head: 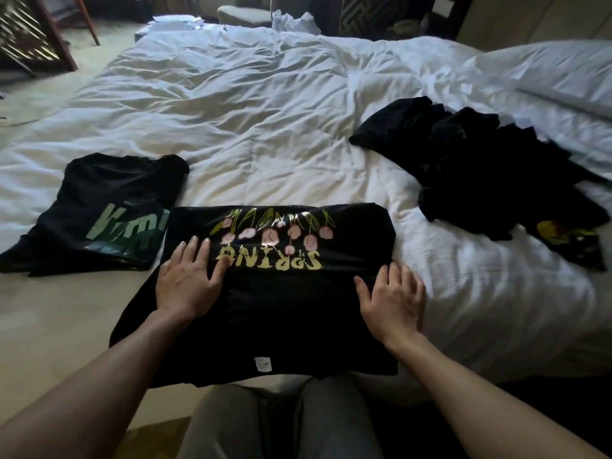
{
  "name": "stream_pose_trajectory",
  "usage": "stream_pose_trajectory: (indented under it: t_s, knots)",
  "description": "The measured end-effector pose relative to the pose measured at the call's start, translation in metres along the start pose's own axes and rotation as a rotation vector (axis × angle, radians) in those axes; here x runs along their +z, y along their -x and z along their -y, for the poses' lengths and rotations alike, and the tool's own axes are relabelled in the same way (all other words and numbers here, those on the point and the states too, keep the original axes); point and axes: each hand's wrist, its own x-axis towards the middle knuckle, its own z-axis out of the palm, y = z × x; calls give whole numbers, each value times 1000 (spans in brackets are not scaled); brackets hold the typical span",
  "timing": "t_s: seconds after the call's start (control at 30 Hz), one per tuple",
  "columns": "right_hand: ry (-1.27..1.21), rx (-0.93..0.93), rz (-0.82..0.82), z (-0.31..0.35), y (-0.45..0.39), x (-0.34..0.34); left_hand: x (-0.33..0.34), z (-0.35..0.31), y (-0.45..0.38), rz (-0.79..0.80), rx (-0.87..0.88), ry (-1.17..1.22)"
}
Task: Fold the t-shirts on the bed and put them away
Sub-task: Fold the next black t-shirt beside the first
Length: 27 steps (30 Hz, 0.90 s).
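A black t-shirt with pink flowers and yellow "SPRING" lettering (281, 313) lies partly folded at the near edge of the bed, print facing up. My left hand (188, 279) presses flat on its left side with fingers spread. My right hand (394, 299) rests flat on its right edge. To the left lies a folded black t-shirt with green lettering (102, 210). At the right sits a loose heap of black t-shirts (477, 170), one showing a yellow print.
The bed is covered by a rumpled white duvet (265, 111), with a white pillow (546, 71) at the far right. A dark wooden frame (36, 34) stands on the floor at the far left. White cloth (294, 21) lies beyond the bed.
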Motion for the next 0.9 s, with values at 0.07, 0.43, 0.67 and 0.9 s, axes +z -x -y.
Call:
stream_pose_trajectory:
  t_s: [0.07, 0.43, 0.67, 0.9]
  knots:
    - [-63, 25, -89, 1, -15, -9, -6, 2, -9, -67, 13, 28]
    - [-117, -159, 262, 20, -181, -27, -24, 11, -122, -18, 98, 8]
    - [-99, -229, 246, -9, -193, 2, -20, 44, -152, 67, 87, 36]
    - [-109, -59, -124, 12, -144, 1, -38, -3, -150, 126, 204, -55]
